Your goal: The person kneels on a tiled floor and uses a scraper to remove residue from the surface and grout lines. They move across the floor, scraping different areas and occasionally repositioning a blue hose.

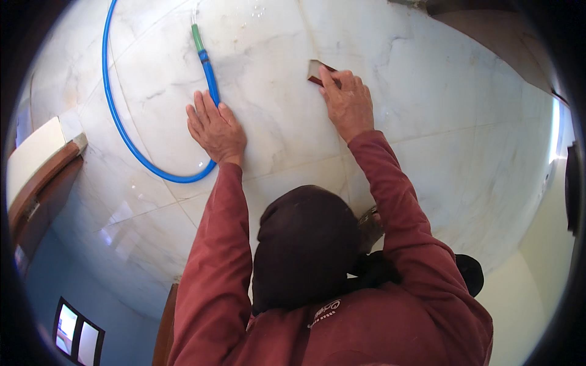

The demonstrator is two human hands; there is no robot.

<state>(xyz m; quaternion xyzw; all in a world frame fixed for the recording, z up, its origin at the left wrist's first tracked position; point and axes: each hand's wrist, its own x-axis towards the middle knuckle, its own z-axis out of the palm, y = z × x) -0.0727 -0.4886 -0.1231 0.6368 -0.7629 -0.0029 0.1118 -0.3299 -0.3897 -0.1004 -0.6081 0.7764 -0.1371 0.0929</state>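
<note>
A blue hose [112, 107] loops over the marbled tile floor [270, 114] at the left, its end section running up from beside my left hand [217, 126]. That end carries a green tip [197, 37], with a thin stream of water at its mouth. My left hand rests on the tiles with fingers spread, its fingertips against the hose; whether it grips the hose does not show. At the upper middle, my right hand [350, 100] pinches a small flat scraper-like piece [316, 69] with dark reddish-brown edges, held against a tile. Its exact kind is unclear.
Wet spots [258, 10] glisten on the tiles near the top. Brown wooden door-frame parts [43, 176] stand at the left. A dark brown surface [499, 39] borders the floor at the upper right. A pale wall [517, 293] rises at the lower right. My knee is below.
</note>
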